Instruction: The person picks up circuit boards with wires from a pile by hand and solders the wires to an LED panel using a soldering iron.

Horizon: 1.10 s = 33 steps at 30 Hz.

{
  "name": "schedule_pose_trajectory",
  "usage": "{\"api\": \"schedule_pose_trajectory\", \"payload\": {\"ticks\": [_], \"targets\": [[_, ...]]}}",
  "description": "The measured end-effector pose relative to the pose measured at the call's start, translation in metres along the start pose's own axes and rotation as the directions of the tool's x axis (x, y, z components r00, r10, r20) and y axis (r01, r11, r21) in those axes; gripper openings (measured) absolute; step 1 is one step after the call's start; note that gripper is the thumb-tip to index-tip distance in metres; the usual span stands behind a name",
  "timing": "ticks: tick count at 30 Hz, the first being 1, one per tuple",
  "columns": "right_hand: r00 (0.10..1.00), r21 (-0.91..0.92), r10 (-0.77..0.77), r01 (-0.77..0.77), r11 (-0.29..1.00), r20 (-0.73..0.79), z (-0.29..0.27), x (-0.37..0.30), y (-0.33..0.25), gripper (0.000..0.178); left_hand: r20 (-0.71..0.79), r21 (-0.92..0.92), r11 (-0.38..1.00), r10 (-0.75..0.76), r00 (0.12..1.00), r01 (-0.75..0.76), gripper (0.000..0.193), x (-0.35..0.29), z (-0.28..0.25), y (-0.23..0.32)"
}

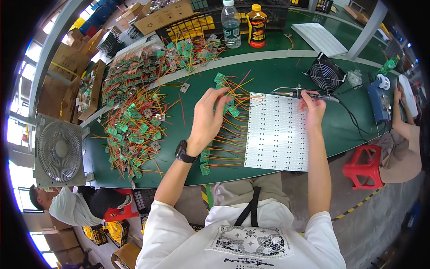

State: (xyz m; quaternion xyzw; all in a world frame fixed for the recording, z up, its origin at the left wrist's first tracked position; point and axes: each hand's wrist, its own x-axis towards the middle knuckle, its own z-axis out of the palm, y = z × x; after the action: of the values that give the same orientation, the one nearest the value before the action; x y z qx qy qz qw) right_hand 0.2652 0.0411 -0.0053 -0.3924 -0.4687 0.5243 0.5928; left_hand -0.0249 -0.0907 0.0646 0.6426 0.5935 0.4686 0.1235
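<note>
L hand (207, 117) fingers curled down, pinching a small green board (233, 110) w/ coloured wires at white panel's (277, 132) left edge — R hand (312, 109) closed round soldering iron (304, 94), tip over panel's top edge, on green bench (268, 74).

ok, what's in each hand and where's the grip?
Right hand holds a soldering iron around its handle, tip pointing left. Left hand pinches a small green wired board at the white panel's left edge; exact grip point unclear.
</note>
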Motion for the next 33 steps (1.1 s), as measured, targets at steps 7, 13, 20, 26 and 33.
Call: {"api": "schedule_pose_trajectory", "payload": {"ticks": [7, 13, 20, 26, 33], "targets": [[0.998, -0.012, 0.050, -0.049, 0.999, 0.047, 0.001, 0.001, 0.000, 0.015, 0.276, -0.465, 0.859, -0.091, 0.957, 0.216, 0.015, 0.034, 0.028, 0.018], [0.998, -0.063, 0.055, -0.054, 0.997, 0.022, 0.001, 0.003, 0.004, 0.017, 0.209, -0.470, 0.877, -0.001, 0.978, 0.101, 0.016, 0.039, 0.035, 0.024], [0.993, -0.062, 0.117, -0.118, 0.991, -0.019, -0.007, 0.006, 0.008, 0.018, 0.331, -0.523, 0.841, 0.050, 0.942, 0.139, 0.015, 0.045, 0.041, 0.025], [0.994, -0.020, 0.107, -0.107, 0.994, 0.024, -0.004, 0.005, 0.008, 0.017, 0.388, -0.004, 0.997, 0.077, 0.918, -0.082, 0.014, 0.037, 0.056, -0.007], [0.994, -0.015, 0.106, -0.106, 0.994, 0.019, -0.005, 0.003, 0.008, 0.017, 0.368, -0.343, 0.934, 0.038, 0.929, 0.098, 0.015, 0.030, 0.070, -0.009]]}}
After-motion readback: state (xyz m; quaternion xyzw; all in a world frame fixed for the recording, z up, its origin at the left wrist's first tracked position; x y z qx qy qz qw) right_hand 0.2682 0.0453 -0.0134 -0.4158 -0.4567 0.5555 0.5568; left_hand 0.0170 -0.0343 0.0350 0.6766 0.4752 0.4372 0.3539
